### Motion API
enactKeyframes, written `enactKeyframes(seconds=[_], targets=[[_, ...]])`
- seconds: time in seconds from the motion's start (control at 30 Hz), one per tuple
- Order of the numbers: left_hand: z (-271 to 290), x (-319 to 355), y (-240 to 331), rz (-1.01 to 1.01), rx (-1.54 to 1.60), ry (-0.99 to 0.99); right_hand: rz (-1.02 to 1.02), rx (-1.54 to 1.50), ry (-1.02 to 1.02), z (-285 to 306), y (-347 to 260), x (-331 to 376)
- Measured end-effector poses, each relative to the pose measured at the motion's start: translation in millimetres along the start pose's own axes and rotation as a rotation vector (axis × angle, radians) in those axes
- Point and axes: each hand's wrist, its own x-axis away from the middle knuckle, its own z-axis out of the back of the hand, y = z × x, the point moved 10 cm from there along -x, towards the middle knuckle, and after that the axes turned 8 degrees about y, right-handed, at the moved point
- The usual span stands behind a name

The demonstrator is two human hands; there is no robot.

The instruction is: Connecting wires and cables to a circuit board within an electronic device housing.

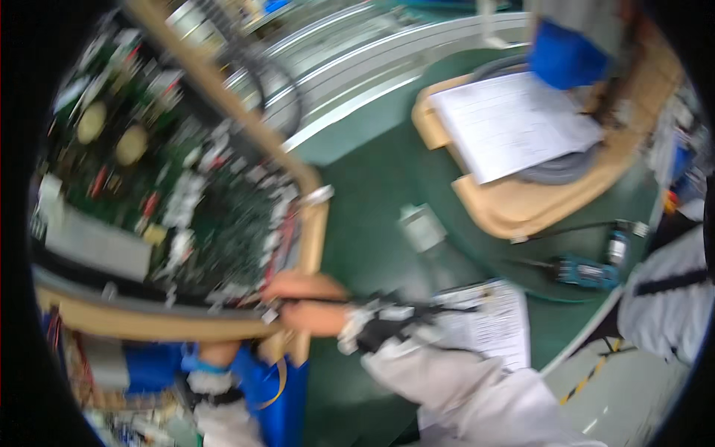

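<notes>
**Green circuit board (231, 216) in a wooden frame (149, 320), both hands at its near edge**

Board fills the left of the view, facing up, packed with parts: two round pale components (132, 145), small red and white bits, a long light-grey block (104, 242) toward the near side. Heavy motion blur, fine detail lost.

Right hand (313, 316) is at the frame's near right corner, fingers curled by the board's edge. A thin dark strip (324, 300) runs across it; can't tell whether it's gripped or just lies over the hand. Light sleeve (432, 372), dark band near the wrist.

Left hand (220, 352) is below the frame's near rail, fingers hidden by the wood; can't tell its grip. Blue band at the wrist, light sleeve below. Blue bin (287, 402) just beside it, to the right.

Green table (365, 223) right of the frame. On it: small pale box (423, 228) near the middle, printed sheet (499, 320) partly behind the right forearm, teal power driver (585, 273) toward the right edge. Farther back, a second wooden piece (514, 212) carries white papers (514, 123) and a grey coil (558, 170), with a blue container (566, 56) beside the papers.

Pale metal rails (350, 67) along the back. Another person's light sleeve (666, 305) at far right, well apart from both hands. Yellow-and-black tape (585, 384) on the floor, lower right.
</notes>
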Motion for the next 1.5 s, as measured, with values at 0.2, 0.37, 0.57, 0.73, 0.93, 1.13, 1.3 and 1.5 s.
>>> enactKeyframes(seconds=[0.2,0.37,0.57,0.73,0.93,1.13,1.3,1.5], targets=[[-43.8,-2.1,6.8,-0.212,-1.705,0.116,-0.295,-0.088,-0.028,2.3,1.0,-3.0],[-95.2,1.3,20.7,-0.319,-2.059,-0.003,-0.443,-0.033,-0.072,0.6,6.1,-1.9],[-106.0,-2.5,23.4,-0.392,-2.01,-0.015,-0.37,-0.098,-0.039,-0.5,-0.8,-6.1],[-94.1,-1.2,19.4,-0.321,-1.999,0.006,-0.323,-0.195,-0.111,-1.6,-9.9,-7.8],[-84.6,-2.4,20.8,-0.207,-1.666,0.102,-0.365,-0.232,-0.108,-2.0,-2.8,-8.8],[-96.8,-0.2,18.3,-0.313,-2.025,0.024,-0.326,-0.317,-0.059,2.9,0.1,-13.2],[-104.4,2.7,19.2,-0.471,-2.111,0.004,-0.352,-0.336,-0.048,5.1,3.2,-12.9],[-97.7,11.2,13.2,-0.635,-2.268,-0.024,-0.27,-0.201,-0.113,5.7,-7.7,-13.3]])
